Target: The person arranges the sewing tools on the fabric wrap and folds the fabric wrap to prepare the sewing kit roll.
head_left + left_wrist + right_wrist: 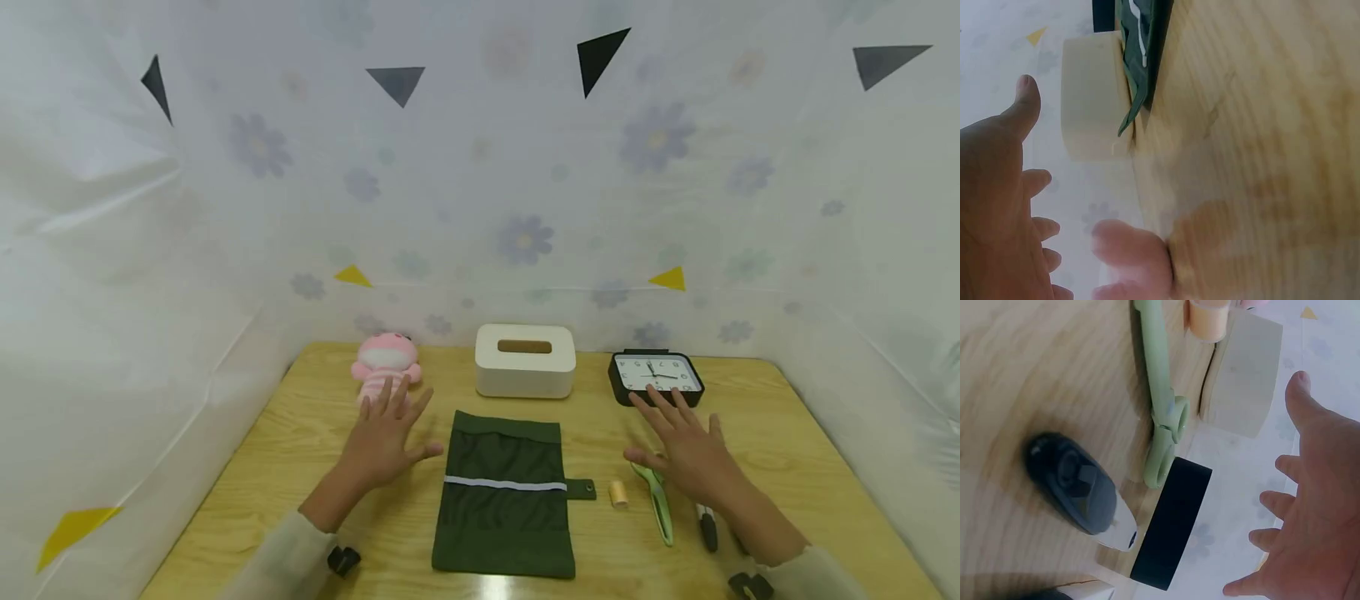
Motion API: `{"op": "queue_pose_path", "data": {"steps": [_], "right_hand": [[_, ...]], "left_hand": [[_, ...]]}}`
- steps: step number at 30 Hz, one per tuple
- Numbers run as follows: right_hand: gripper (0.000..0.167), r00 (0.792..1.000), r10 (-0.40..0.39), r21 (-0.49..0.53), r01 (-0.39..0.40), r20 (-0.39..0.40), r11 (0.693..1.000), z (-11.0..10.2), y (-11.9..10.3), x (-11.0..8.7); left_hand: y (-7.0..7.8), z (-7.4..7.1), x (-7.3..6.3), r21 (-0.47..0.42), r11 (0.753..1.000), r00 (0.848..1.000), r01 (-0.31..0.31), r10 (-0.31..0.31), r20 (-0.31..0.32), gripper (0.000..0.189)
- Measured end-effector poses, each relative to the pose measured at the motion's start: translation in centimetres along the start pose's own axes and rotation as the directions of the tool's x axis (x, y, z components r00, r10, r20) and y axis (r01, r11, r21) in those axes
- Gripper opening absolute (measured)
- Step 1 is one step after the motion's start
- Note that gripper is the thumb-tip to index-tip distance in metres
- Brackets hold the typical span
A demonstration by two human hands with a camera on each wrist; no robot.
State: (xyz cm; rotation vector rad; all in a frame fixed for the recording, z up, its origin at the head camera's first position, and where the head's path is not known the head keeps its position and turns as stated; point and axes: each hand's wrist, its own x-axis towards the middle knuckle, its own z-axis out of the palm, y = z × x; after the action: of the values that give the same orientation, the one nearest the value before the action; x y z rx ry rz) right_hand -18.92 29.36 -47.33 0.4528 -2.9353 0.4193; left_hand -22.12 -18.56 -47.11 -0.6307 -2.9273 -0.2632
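My left hand hovers over the table with fingers spread, holding nothing, just in front of a pink plush toy. My right hand, also spread and holding nothing, is above the right side. Between them lies a dark green fabric pouch, flat, with a white elastic strip across it and a snap tab on its right. Right of the tab are a peach thread spool and light green scissors. A black-and-white handheld tool is partly under my right hand; a similar one is mostly hidden.
A white tissue box with a wooden-coloured slot stands at the back middle. At the back right is a black-framed clock, its numerals upside down. Patterned white sheeting encloses the wooden table behind and at the sides.
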Motion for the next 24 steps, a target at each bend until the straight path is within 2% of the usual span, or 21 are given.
{"op": "queue_pose_path", "data": {"steps": [6, 9, 12, 15, 19, 22, 24], "right_hand": [[0.088, 0.998, -0.055, 0.015, 0.055, 0.016, 0.998, 1.3, 0.4, -0.2], [0.086, 0.995, -0.094, 0.034, 0.094, 0.013, 0.995, 1.8, 0.6, -0.4], [0.083, 0.991, -0.134, 0.075, 0.133, 0.017, 0.988, 2.3, 0.6, -0.6], [0.081, 0.988, -0.15, 0.112, 0.145, 0.035, 0.983, 2.7, 0.6, -0.9], [0.077, 0.985, -0.153, 0.168, 0.138, 0.078, 0.976, 2.9, 0.5, -1.1], [0.075, 0.977, -0.172, 0.218, 0.142, 0.125, 0.966, 3.0, 0.4, -1.1], [0.074, 0.969, -0.195, 0.234, 0.155, 0.154, 0.96, 3.0, 0.4, -1.1]], "left_hand": [[0.4, 1.1, -0.7, -0.028, 0.999, 0.999, -0.043, 0.042, -0.007, 0.088], [0.7, 2.0, -0.9, -0.054, 0.996, 0.997, -0.075, 0.076, 0.026, 0.088], [1.0, 2.7, -1.1, -0.129, 0.987, 0.991, -0.099, 0.11, 0.076, 0.086], [1.2, 3.1, -1.3, -0.226, 0.966, 0.982, -0.127, 0.154, 0.106, 0.083], [1.4, 3.7, -1.5, -0.335, 0.923, 0.966, -0.186, 0.234, 0.107, 0.076], [1.5, 4.0, -1.5, -0.384, 0.895, 0.954, -0.225, 0.283, 0.1, 0.071], [1.5, 4.2, -1.5, -0.389, 0.888, 0.947, -0.244, 0.304, 0.1, 0.068]]}}
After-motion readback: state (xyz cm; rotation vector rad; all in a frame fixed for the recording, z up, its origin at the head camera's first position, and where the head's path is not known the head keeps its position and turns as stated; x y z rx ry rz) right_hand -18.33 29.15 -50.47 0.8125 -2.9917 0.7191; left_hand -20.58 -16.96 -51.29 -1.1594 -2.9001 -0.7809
